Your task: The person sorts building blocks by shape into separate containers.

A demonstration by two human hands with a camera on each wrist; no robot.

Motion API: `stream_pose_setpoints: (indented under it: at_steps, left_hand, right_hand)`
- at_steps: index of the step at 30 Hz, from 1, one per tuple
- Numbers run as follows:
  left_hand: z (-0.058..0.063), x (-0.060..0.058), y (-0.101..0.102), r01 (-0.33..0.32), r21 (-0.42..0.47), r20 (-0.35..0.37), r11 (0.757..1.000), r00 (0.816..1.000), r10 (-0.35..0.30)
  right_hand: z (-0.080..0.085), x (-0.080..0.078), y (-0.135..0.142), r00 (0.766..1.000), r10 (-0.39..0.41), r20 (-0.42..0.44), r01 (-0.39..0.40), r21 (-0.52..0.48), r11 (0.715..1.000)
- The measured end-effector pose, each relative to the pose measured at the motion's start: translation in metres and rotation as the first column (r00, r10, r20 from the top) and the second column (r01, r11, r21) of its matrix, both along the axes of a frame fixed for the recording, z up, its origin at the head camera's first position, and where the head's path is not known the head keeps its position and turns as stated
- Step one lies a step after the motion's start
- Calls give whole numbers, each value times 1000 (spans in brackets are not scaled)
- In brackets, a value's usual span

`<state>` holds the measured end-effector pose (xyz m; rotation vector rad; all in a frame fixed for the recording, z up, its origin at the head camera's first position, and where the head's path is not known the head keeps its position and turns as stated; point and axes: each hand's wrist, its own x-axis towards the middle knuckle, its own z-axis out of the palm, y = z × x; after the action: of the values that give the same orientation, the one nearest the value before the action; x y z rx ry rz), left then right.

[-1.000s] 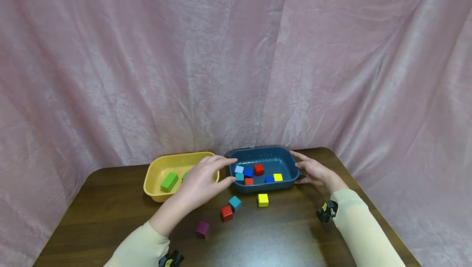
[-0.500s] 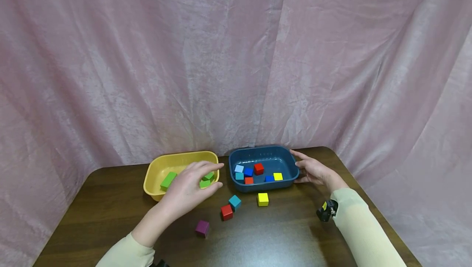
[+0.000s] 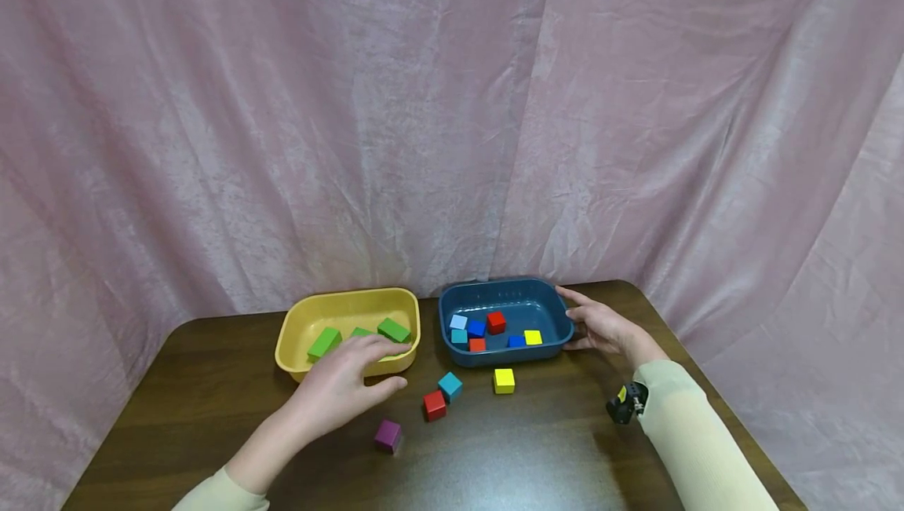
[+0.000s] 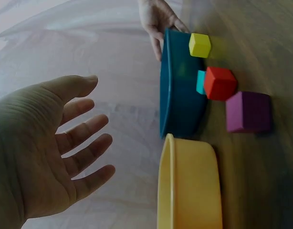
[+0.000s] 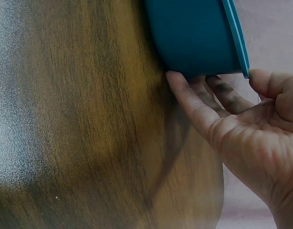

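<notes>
My left hand (image 3: 337,387) hovers at the front of the yellow tub (image 3: 353,308), thumb and fingers spread apart and holding nothing. Several green blocks (image 3: 394,330) lie inside that tub, partly covered by the hand. Against the right end of the dark blue tub (image 3: 528,310) rests my right hand (image 5: 254,131), fingertips on its wall and thumb at the rim. The blue tub contains several small cubes, among them a red cube (image 3: 496,323) and a light blue cube (image 3: 458,322). In front lie a purple cube (image 4: 249,112), a red cube (image 4: 220,83), a teal cube (image 3: 450,386) and a yellow cube (image 3: 504,381).
Both tubs stand side by side near the back edge of the dark wooden table (image 3: 537,456). A pink curtain (image 3: 438,142) hangs just behind them. The table's right edge runs beside the right forearm.
My left hand has drawn back leftward and toward the front, from the blue tub's left end across the yellow tub, uncovering green blocks. The right hand stays at the blue tub.
</notes>
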<state>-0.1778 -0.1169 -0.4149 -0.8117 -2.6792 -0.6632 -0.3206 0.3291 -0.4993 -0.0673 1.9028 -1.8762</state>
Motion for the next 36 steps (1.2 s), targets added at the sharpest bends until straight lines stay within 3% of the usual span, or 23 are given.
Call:
stream_pose_setpoints:
  at_steps: [8, 13, 18, 24, 36]
  left_hand:
    - [-14, 3, -13, 16, -49, 46, 999, 999, -14]
    - [-21, 5, -19, 58, -78, 86, 995, 995, -51]
    - [-35, 4, -26, 116, -100, 177, 988, 979, -97]
    - [-58, 0, -32, 141, -132, 263, 981, 959, -103]
    - [-85, -3, -37, 160, -163, 246, 974, 962, -117]
  right_hand:
    - [-1, 0, 0, 1000, 0, 1, 0, -6, 1000]
    - [-1, 0, 1, 1000, 0, 1, 0, -1, 1000]
    - [0, 0, 2, 1000, 5, 4, -5, 1, 1000]
    - [0, -1, 2, 1000, -2, 3, 1, 15, 1000]
    - [-1, -1, 1, 1000, -29, 12, 29, 13, 1000]
